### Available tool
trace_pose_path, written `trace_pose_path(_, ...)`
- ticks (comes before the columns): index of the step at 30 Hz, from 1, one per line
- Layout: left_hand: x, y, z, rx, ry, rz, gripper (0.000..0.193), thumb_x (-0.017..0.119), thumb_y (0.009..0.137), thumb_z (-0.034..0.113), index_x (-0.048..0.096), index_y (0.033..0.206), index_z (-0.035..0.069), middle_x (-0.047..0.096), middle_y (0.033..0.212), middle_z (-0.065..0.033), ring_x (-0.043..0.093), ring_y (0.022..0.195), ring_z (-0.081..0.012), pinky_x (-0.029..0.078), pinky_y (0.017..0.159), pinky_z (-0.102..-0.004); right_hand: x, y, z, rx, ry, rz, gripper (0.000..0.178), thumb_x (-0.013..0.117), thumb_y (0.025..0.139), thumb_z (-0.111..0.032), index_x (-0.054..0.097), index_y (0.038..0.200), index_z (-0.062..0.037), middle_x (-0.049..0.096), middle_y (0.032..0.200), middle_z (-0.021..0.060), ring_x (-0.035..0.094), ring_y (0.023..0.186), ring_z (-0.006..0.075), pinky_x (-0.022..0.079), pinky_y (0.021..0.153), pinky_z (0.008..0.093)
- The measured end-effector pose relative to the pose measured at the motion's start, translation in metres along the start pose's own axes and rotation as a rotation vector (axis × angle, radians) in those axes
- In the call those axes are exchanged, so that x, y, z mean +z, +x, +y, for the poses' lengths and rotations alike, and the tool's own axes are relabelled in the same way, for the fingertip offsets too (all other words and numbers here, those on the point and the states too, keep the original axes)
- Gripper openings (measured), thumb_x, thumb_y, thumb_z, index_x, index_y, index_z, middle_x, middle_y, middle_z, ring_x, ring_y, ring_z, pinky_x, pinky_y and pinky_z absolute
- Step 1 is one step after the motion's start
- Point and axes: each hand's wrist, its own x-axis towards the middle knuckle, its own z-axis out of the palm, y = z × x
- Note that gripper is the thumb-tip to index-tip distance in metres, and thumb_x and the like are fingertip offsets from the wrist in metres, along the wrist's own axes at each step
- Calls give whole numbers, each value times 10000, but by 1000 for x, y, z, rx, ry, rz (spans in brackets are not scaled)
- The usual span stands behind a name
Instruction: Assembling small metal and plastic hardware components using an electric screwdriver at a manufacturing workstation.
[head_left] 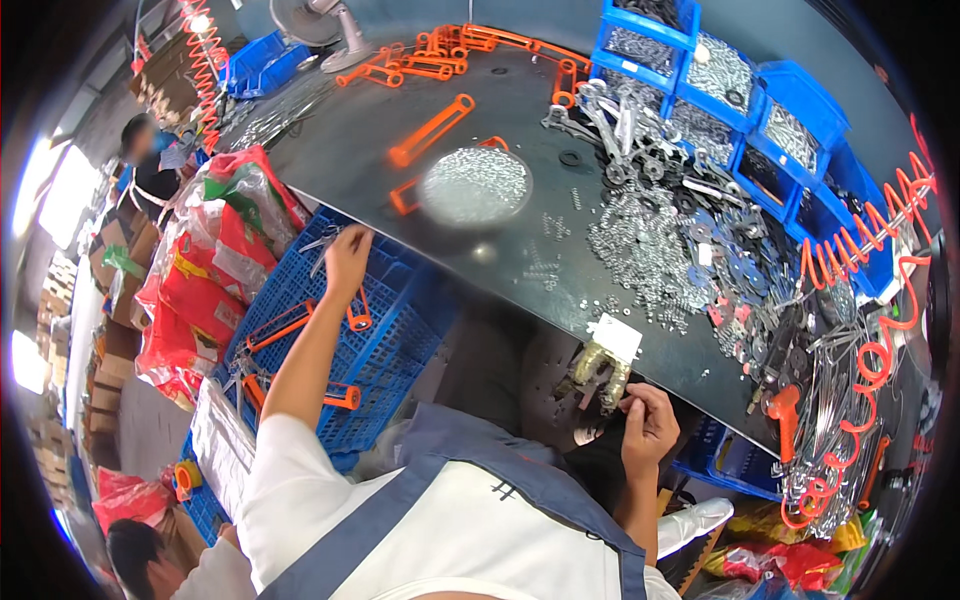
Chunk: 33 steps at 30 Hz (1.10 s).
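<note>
At the left, my left hand is above the edge of a blue mesh crate. Its fingers are bunched and partly hidden, so I cannot see whether they hold anything. Inside the crate lie orange frame-shaped pieces with metal parts. My right hand is by the table's front edge, fingers curled and thumb close to the index finger. The fingertips are beside the lower end of a brassy, worn metal fixture topped by a white plate; whatever they pinch is too small to name.
On the dark table are a round heap of small silvery pieces, orange frames, springs and loose metal parts. Blue bins stand behind. Coiled red hoses hang at right. Two people appear at left.
</note>
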Motion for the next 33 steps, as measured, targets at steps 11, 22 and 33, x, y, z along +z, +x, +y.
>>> trace_pose_path(11, 69, 92, -3, -6, 32, -273, 349, 609, 843, 279, 610, 1095, 37, 661, 967, -164, 636, 913, -285, 488, 797, -342, 42, 61, 22, -344, -271, -493, 216, 641, 664, 63, 584, 860, -9, 615, 819, 121, 604, 724, 281, 500, 623, 353)
trace_pose_path(22, 95, 235, -10, 337, 451, -205, 403, 568, 880, 330, 606, 1100, -6, 652, 1004, -176, 628, 915, -276, 480, 777, -355, 34, 79, 37, -486, -296, -857, 258, 697, 592, -97, 611, 833, -68, 630, 916, 49, 597, 670, 176, 493, 500, 284)
trace_pose_path(33, 170, 317, -4, -34, 640, -648, 454, 564, 827, 488, 641, 1074, 116, 672, 942, -153, 646, 885, -288, 488, 737, -387, 26, 101, 77, 248, 203, -1087, 225, 606, 733, -128, 595, 943, -49, 602, 961, 120, 599, 779, 308, 501, 656, 386)
